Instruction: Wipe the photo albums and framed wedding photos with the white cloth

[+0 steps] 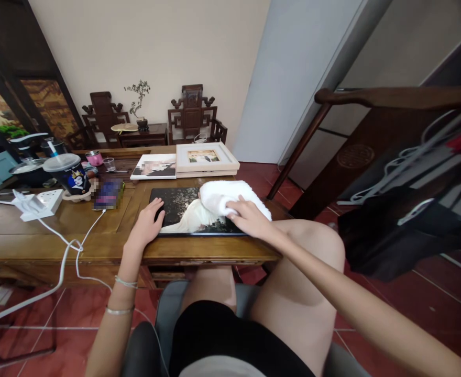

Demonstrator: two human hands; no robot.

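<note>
Seated at a low wooden table [77, 246], knees up by its edge.

Left hand [149, 222] flat and open, fingers spread, pressing on the left edge of a big glossy photo print [179, 212]. Likely there to keep the print from sliding. Two thin bracelets [121, 296] on that wrist.

Right hand [248, 217] curled over a white towel [230, 196], fingers bent down and pushing it onto the right side of the print. Towel bunched up under the palm, touching the picture. Looks like a wiping grip, with the soft cloth kept between fingers and shiny surface.

Print lying flat near the front edge of the table, right in front of the knees, dark at the top with a white shape in the middle.

Just behind it, a white picture frame [205, 157] lying flat on top of something flat and pale. Beside that, to the left, another photo print [154, 166], also flat.

Further left, a phone [108, 195] with a white cable [67, 251] hanging off the table to the red floor. A white power strip [42, 203] near it. A plastic cup with a lid and straw [66, 173] behind that.

Two dark carved chairs [193, 115] by the far wall, with a small potted plant [140, 104] between them.
</note>
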